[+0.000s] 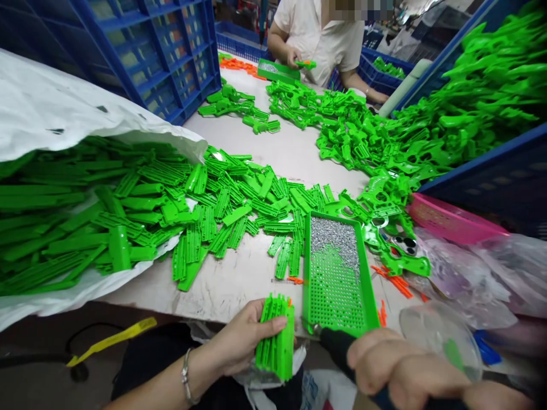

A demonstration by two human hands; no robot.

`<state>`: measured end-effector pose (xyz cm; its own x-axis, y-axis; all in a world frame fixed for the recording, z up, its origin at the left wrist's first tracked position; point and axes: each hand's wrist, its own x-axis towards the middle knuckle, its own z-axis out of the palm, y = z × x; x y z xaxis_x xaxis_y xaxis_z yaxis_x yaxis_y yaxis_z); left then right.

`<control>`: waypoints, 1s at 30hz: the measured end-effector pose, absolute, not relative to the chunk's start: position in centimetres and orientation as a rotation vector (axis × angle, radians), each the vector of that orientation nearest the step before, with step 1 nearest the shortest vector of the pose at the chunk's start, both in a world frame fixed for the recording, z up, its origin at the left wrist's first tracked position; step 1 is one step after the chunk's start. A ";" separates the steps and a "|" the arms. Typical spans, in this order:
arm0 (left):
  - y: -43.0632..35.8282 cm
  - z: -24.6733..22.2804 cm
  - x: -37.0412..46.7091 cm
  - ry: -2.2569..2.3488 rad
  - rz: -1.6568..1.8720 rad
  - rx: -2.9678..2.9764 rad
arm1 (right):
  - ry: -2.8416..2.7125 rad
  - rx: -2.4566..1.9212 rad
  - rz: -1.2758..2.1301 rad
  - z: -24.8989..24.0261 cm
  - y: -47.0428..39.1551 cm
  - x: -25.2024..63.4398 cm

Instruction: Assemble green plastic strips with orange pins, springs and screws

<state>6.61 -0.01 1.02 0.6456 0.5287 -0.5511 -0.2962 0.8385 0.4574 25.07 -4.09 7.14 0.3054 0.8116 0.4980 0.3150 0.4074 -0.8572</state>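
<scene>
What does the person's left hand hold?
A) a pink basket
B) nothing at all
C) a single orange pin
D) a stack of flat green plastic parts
D: the left hand is closed around a stack of flat green plastic parts, held just below the table edge and beside the green tray of small screws.

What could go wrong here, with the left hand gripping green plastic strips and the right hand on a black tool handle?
The stack of ridged green plastic strips in the left hand juts past the table edge and could drop. The right hand on the black tool handle may nudge the green perforated tray, spilling its small silver screws.
</scene>
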 end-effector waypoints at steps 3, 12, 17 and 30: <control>0.4 1.2 6.6 0.765 0.517 0.292 | -1.095 -1.021 0.296 6.6 -2.1 24.6; 0.4 1.0 6.9 0.745 0.574 0.269 | -0.926 -1.020 0.194 4.0 2.3 24.3; 0.5 1.0 7.0 0.744 0.589 0.266 | -0.972 -0.950 0.371 3.9 2.4 24.1; 0.4 0.8 6.9 0.796 0.695 0.259 | -1.505 -1.044 0.840 6.0 -6.0 27.9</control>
<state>6.89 0.38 0.78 0.4941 0.6593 -0.5668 -0.4727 0.7508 0.4613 27.89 -5.98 6.05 -0.0457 0.9296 0.3657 0.1770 0.3678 -0.9129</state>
